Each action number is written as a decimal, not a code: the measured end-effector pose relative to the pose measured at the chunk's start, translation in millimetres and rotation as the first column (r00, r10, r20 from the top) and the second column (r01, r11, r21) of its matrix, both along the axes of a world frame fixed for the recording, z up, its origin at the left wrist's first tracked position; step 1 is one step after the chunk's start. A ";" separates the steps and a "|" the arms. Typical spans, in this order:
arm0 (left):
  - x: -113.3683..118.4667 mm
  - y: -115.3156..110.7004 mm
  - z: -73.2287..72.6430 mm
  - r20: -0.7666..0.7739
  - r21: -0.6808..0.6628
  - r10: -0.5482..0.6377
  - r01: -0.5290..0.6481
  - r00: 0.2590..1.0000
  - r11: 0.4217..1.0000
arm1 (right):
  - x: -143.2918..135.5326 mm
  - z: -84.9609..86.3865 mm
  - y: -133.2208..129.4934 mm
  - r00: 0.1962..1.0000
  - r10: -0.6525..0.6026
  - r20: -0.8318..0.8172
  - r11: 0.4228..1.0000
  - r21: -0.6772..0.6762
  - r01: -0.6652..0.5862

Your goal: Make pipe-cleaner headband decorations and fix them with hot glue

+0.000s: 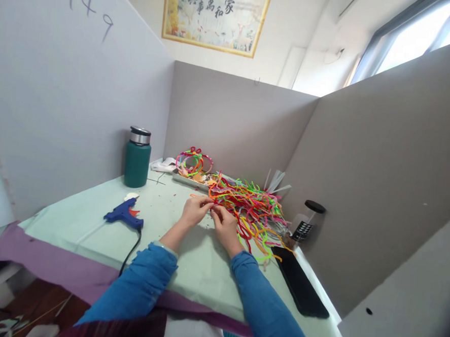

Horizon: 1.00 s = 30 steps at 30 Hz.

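Note:
My left hand (196,210) and my right hand (224,223) meet over the middle of the table, fingertips almost touching. Both are closed in a pinch on a thin red piece, perhaps a pipe cleaner; most of it is hidden by the fingers. Just behind and to the right of my hands spreads a large tangled pile of colourful pipe cleaners (249,198). Past the pile's left end, a shallow metal tray (190,181) bears looped rings (195,161) of coloured pipe cleaner and small tan pieces.
A blue glue gun (125,214) with a black cord lies at the left, in front of a green bottle (137,158). A black phone (299,283) lies at the right, near a clear container with a black lid (314,206). Grey partitions (235,118) enclose the table.

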<state>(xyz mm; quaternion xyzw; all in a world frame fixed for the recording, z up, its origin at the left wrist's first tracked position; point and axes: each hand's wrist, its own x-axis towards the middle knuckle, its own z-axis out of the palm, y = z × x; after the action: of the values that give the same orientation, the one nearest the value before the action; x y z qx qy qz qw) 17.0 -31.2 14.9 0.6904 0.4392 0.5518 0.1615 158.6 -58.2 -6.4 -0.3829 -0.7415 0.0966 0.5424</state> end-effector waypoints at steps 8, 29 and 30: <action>0.3 -5.2 2.7 -0.179 0.005 0.138 -0.139 0.974 0.990 | 5.0 0.7 5.5 0.994 -0.066 -0.090 0.998 -0.026 0.064; 2.3 -11.5 -2.8 -0.427 0.070 0.113 -0.091 0.897 0.993 | 9.2 3.9 4.7 0.997 -0.083 0.000 0.993 0.080 0.083; 2.3 -12.4 -2.2 -0.436 0.071 0.124 -0.103 0.891 0.992 | 9.2 3.6 4.9 0.997 -0.081 0.001 0.994 0.080 0.080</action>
<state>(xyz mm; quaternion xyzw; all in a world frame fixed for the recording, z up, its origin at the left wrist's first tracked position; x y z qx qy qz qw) 19.3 -43.5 12.7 0.7738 0.4910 0.4001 0.0099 167.8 -53.3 -2.8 -0.3906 -0.7298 0.0441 0.5594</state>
